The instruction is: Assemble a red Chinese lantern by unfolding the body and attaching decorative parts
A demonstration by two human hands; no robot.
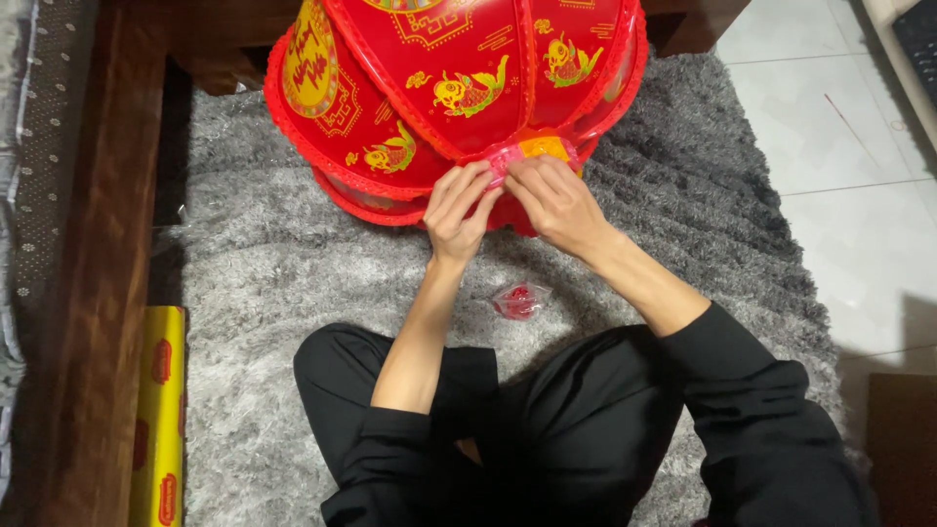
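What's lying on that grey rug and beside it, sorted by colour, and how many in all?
Red: 2, the big lantern and the small bag
Yellow: 1, the long box
Total: 3
Both hands, left and right, pinch the lantern's end.

Even, fairly bright indoor light falls from above, glossing the red lantern (449, 88) with soft sheen but no harsh glare. The wooden furniture (98, 293) at the left and the black trousers (547, 429) sink into shadow. Focus is sharp centrally, with slight softness toward the edges.
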